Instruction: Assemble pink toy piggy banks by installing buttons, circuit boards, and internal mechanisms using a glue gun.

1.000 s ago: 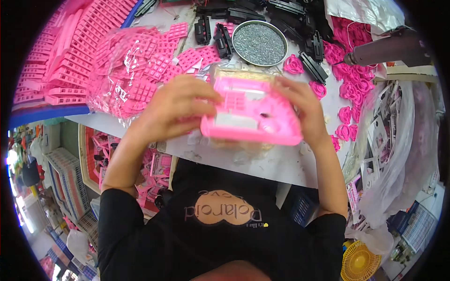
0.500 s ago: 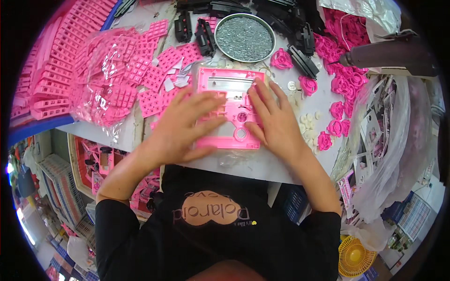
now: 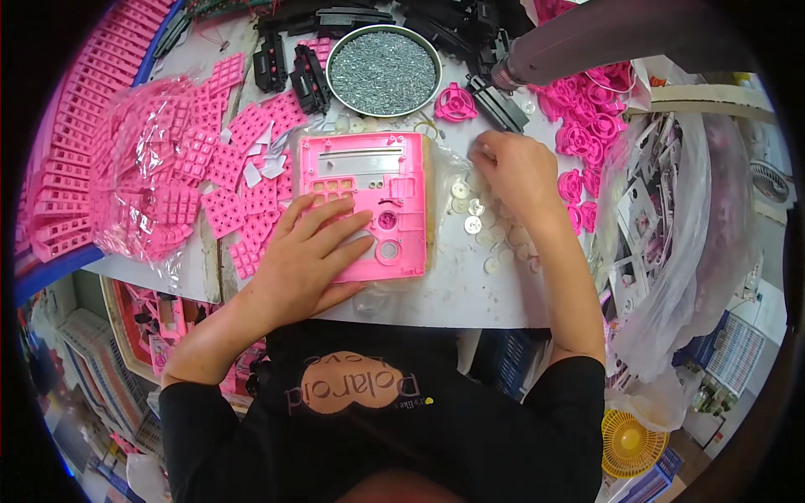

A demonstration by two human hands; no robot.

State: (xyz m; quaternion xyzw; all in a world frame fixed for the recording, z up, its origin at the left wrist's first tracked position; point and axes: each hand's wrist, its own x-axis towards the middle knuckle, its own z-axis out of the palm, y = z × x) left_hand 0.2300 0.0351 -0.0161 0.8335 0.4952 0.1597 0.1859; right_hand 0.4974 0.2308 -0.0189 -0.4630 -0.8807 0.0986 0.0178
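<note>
Pink rectangular plastic housing (image 3: 387, 189) under left hand (image 3: 306, 258)

Left hand flat on it, fingers spread. Right hand (image 3: 518, 172) just right of it, fingers curled, near round white plastic discs (image 3: 473, 225); can't tell if holding anything. Round pan (image 3: 438, 74) of grey metal bits (image 3: 384, 71) beyond, between hands.

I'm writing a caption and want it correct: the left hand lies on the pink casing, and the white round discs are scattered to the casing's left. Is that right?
Not quite: the white round discs are scattered to the right of the pink casing, as the head view shows. The left hand does lie on the casing.
</note>
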